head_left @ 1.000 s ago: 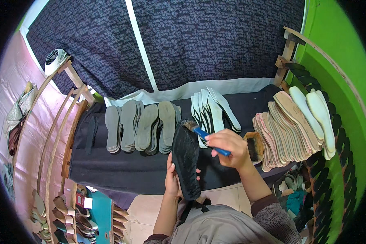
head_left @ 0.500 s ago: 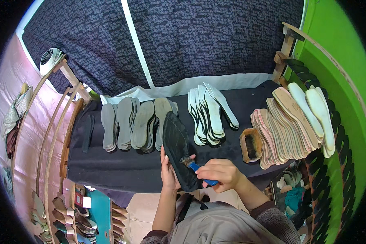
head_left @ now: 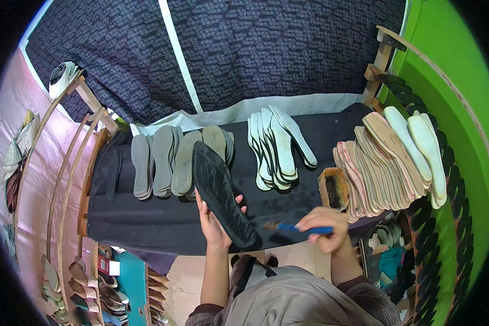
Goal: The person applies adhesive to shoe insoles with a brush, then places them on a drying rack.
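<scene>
A black shoe sole [head_left: 218, 190] lies tilted across my left hand [head_left: 216, 227], whose fingers wrap round it from beneath and show at its right edge. Its dark face looks up and has streaky, wet-looking marks. My right hand [head_left: 327, 224] is closed round the blue handle of a small brush [head_left: 290, 226]. The brush's brownish tip points left and hangs over the black cloth, a short way apart from the sole. To the far side of that hand stands an open wooden box [head_left: 323, 198] with dark, yellowish stains inside.
Grey soles [head_left: 163, 163] in piles stand at the left of the cloth-covered table [head_left: 141, 225]. White soles [head_left: 280, 152] fan out mid-table; beige soles [head_left: 386, 168] lean at the right. Wooden racks [head_left: 95, 174] flank both sides, and black soles [head_left: 418, 261] hang by the green wall.
My right hand has drawn the brush off the sole and moved right, toward the wooden box. The sole in my left hand has shifted slightly left and up.
</scene>
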`<control>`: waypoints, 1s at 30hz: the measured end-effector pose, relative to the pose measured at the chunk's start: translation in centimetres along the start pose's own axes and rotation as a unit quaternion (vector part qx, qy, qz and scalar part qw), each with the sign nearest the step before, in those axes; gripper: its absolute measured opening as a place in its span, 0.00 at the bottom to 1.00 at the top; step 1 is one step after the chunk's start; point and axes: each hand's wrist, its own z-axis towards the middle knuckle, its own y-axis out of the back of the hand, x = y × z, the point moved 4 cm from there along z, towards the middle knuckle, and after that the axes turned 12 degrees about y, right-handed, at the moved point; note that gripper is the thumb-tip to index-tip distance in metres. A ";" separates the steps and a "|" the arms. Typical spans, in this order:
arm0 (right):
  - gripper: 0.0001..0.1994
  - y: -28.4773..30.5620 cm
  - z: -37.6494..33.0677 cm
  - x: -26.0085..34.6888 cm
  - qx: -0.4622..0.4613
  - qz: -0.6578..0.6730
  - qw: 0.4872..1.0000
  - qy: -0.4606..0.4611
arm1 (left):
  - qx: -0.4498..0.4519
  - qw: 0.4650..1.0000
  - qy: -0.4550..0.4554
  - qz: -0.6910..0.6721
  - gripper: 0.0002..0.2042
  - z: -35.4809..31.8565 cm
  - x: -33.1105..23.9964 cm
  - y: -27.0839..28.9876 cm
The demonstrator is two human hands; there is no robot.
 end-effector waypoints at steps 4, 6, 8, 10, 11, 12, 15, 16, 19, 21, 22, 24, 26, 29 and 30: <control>0.05 4.8 -1.3 1.1 -0.147 -0.196 0.969 -0.023 | -0.005 1.000 0.012 0.006 0.24 -0.3 0.5 0.2; 0.07 6.4 -2.1 1.3 -0.163 -0.287 0.943 -0.034 | 0.001 1.000 0.017 0.004 0.24 -0.2 1.0 0.3; 0.07 7.2 -2.9 0.9 -0.163 -0.304 0.938 -0.037 | -0.013 0.999 0.030 0.003 0.24 -0.1 1.6 0.3; 0.09 7.3 -3.3 0.0 -0.100 -0.393 0.911 -0.071 | -0.003 0.999 0.041 0.002 0.25 0.1 2.0 0.1; 0.12 7.2 -3.7 -0.5 -0.083 -0.399 0.909 -0.091 | 0.002 0.999 0.051 -0.001 0.25 0.1 2.2 -0.1; 0.12 7.1 -4.0 -0.7 -0.084 -0.402 0.907 -0.092 | 0.004 0.999 0.054 -0.001 0.25 0.1 2.4 -0.3; 0.15 6.6 -5.7 -2.8 -0.042 -0.403 0.899 -0.167 | 0.015 0.997 0.070 -0.008 0.25 0.2 3.0 -0.9; 0.16 6.2 -6.4 -3.2 -0.045 -0.398 0.899 -0.180 | 0.029 0.997 0.073 -0.012 0.25 0.2 3.3 -0.9; 0.19 5.5 -8.5 -4.2 -0.039 -0.405 0.899 -0.162 | 0.049 0.995 0.085 -0.021 0.24 0.4 4.3 -1.5; 0.18 4.7 -8.3 -3.9 -0.022 -0.406 0.900 -0.155 | 0.046 0.995 0.092 -0.020 0.23 0.4 4.5 -1.6; 0.17 4.5 -8.0 -3.5 -0.011 -0.405 0.901 -0.157 | 0.043 0.994 0.098 -0.016 0.23 0.5 4.8 -1.8; 0.18 4.3 -8.5 -3.1 0.002 -0.415 0.892 -0.180 | 0.045 0.992 0.114 -0.011 0.23 0.6 5.1 -2.1; 0.20 3.9 -8.6 -2.2 0.015 -0.426 0.881 -0.207 | 0.061 0.990 0.128 -0.002 0.23 0.6 5.4 -2.4; 0.28 3.2 -8.0 -0.6 0.015 -0.433 0.864 -0.257 | 0.072 0.987 0.143 -0.001 0.23 0.5 5.5 -3.4; 0.28 3.1 -8.0 0.2 0.011 -0.438 0.859 -0.263 | 0.078 0.987 0.141 -0.007 0.24 0.3 5.4 -4.0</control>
